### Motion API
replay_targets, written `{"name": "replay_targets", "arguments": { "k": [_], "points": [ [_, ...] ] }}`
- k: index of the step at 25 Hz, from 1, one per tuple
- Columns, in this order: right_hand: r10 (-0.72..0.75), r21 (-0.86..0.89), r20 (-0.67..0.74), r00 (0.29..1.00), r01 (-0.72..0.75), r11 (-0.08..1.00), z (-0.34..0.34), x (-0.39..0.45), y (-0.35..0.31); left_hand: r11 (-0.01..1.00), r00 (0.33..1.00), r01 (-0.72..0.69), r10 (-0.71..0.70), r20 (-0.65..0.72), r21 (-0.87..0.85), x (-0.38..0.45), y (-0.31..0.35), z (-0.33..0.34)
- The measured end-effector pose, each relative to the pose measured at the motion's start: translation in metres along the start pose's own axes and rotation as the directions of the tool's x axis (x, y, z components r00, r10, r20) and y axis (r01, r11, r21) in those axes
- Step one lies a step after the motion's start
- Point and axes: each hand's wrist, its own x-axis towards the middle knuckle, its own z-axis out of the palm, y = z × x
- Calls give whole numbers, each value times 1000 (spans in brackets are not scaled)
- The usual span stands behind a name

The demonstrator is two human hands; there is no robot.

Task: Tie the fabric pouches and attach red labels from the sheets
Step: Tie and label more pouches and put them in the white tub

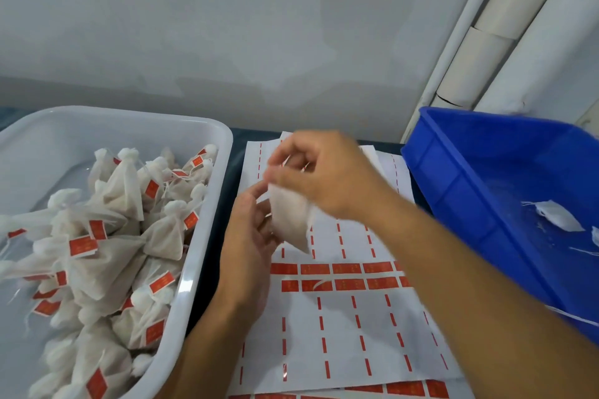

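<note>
A small white fabric pouch hangs above the label sheets in the middle of the view. My right hand grips the pouch's top, its fingers curled and blurred. Just left of the pouch, my left hand touches its side with loosely bent fingers. Two rows of red labels remain on the top sheet; elsewhere only red dashes show. Whether the pouch's string is knotted cannot be made out.
A white tray on the left holds several tied pouches with red labels. A tilted blue bin on the right holds a few unlabelled pouches. A grey wall and white pipes stand behind.
</note>
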Motion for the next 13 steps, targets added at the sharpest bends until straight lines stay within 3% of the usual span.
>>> {"name": "replay_targets", "arguments": {
  "k": [3,7,9,13],
  "points": [
    [70,96,-63,996,-64,993,30,-18,22,995,999,-22,26,-48,98,-3,1,2],
    [223,351,-89,971,-180,919,34,-42,48,985,993,66,-49,-107,159,-3,-5,1],
    [218,326,-50,975,-190,926,36,-54,57,985,992,82,-65,-111,153,-4,-6,-1],
    [206,216,-130,970,-175,961,40,-70,65,980,991,79,-57,-119,184,-3,-8,0]
  ]
}}
